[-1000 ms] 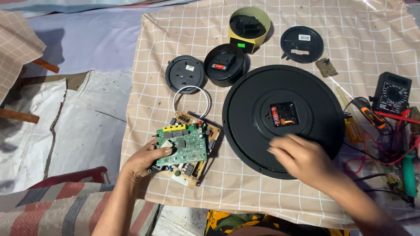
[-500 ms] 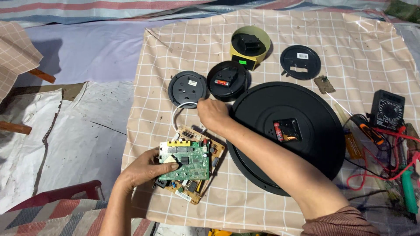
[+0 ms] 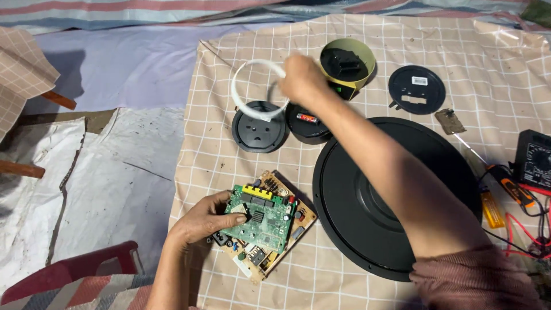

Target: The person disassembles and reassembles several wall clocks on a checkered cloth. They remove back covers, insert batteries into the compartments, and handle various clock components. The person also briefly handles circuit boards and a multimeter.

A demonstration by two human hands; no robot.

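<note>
My right hand [image 3: 301,77] is stretched to the far side of the checked cloth [image 3: 367,34] and holds a thin white ring [image 3: 252,92] lifted above a small round black clock back [image 3: 259,126]. My left hand [image 3: 208,219] grips the left edge of a green circuit board [image 3: 259,221], which lies on top of a tan circuit board [image 3: 284,241] near the cloth's front. My right forearm crosses over a large round black clock back [image 3: 350,206].
A second small black clock with a battery [image 3: 308,121], a yellow-rimmed clock [image 3: 347,60] and a black round cover [image 3: 416,89] lie at the back. A multimeter [image 3: 534,158], leads and a lighter [image 3: 492,209] sit at the right. A screwdriver [image 3: 470,146] lies nearby.
My right hand went from the large clock's centre to the white ring beside the boards, picked it up and carried it toward the back of the cloth. My left hand stayed on the green board.
</note>
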